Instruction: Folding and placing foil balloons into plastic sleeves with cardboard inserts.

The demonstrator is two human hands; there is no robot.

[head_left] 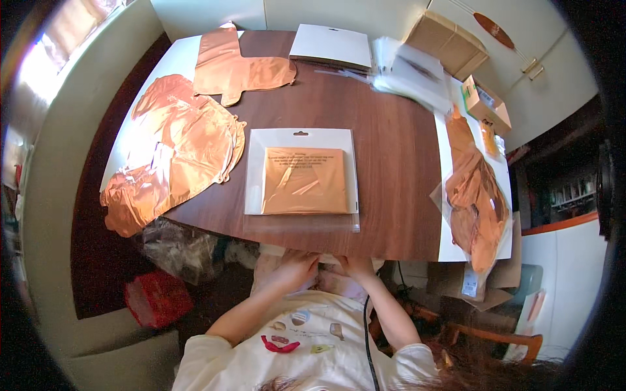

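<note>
My left hand point(300, 266) and my right hand point(355, 266) are low at the near edge of the brown table point(391, 163), close together over my lap. Their fingers are mostly hidden, so I cannot tell whether they hold anything. Just beyond them on the table lies a clear plastic sleeve point(300, 223). Inside it are a white hang card point(274, 138) and a flat, folded copper-coloured foil balloon point(305, 192). At left, a pile of flat copper foil balloons point(176, 153) overhangs the table edge. Another flat foil balloon point(241, 70) lies behind it.
At the back are a stack of white cards point(331, 45), loose clear sleeves point(411, 75) and a cardboard box point(447, 42). To the right lie a small open box point(486, 104) and crumpled copper foil point(476, 202). Below stand a red bag point(156, 298) and clear plastic point(179, 247).
</note>
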